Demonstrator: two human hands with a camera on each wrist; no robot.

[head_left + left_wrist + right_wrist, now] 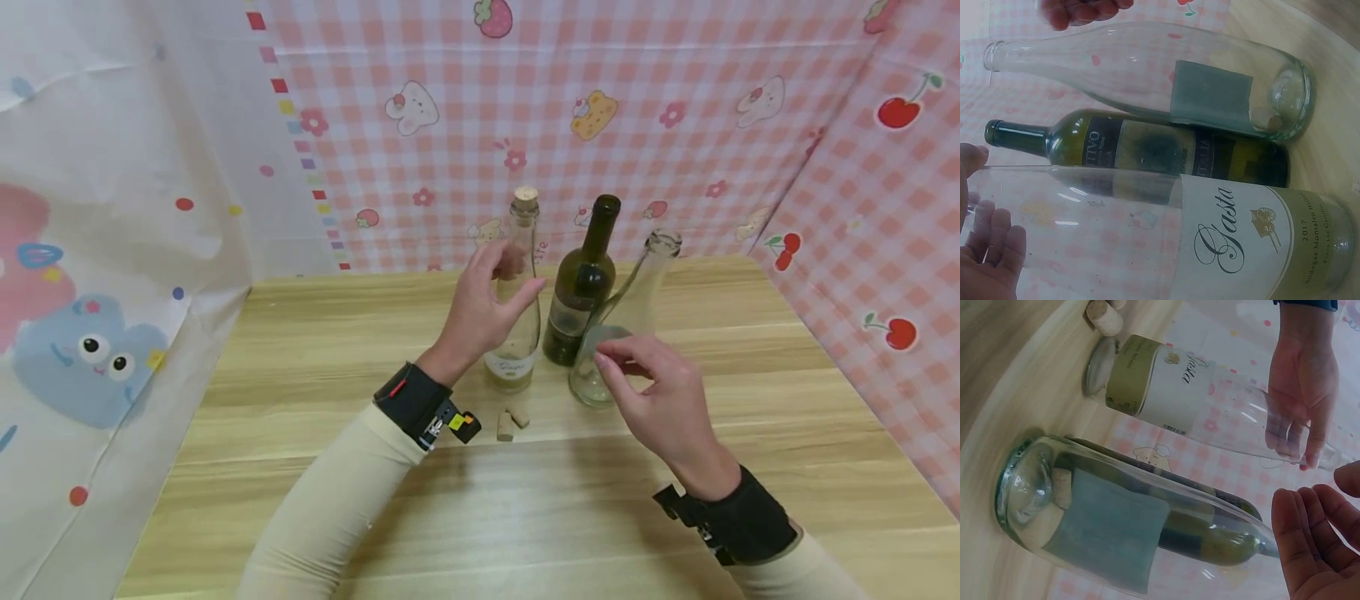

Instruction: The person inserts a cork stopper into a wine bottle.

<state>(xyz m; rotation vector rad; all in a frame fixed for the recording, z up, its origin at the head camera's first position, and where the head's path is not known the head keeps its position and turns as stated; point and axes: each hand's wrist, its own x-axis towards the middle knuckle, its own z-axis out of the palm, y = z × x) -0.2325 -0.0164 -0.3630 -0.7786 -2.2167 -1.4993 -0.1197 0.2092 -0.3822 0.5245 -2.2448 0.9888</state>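
Probably slick, brittle glass; grasp corked bottle (512,367) by neck. Left hand (483,308), right hand (667,400): fingers loose, holding nothing.

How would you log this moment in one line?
left hand: at corked bottle, grip unclear | right hand: empty, beside clear bottle, cork inside | dark bottle: between bottles | two corks: on table

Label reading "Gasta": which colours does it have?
White and olive green; the label shows best in the left wrist view.
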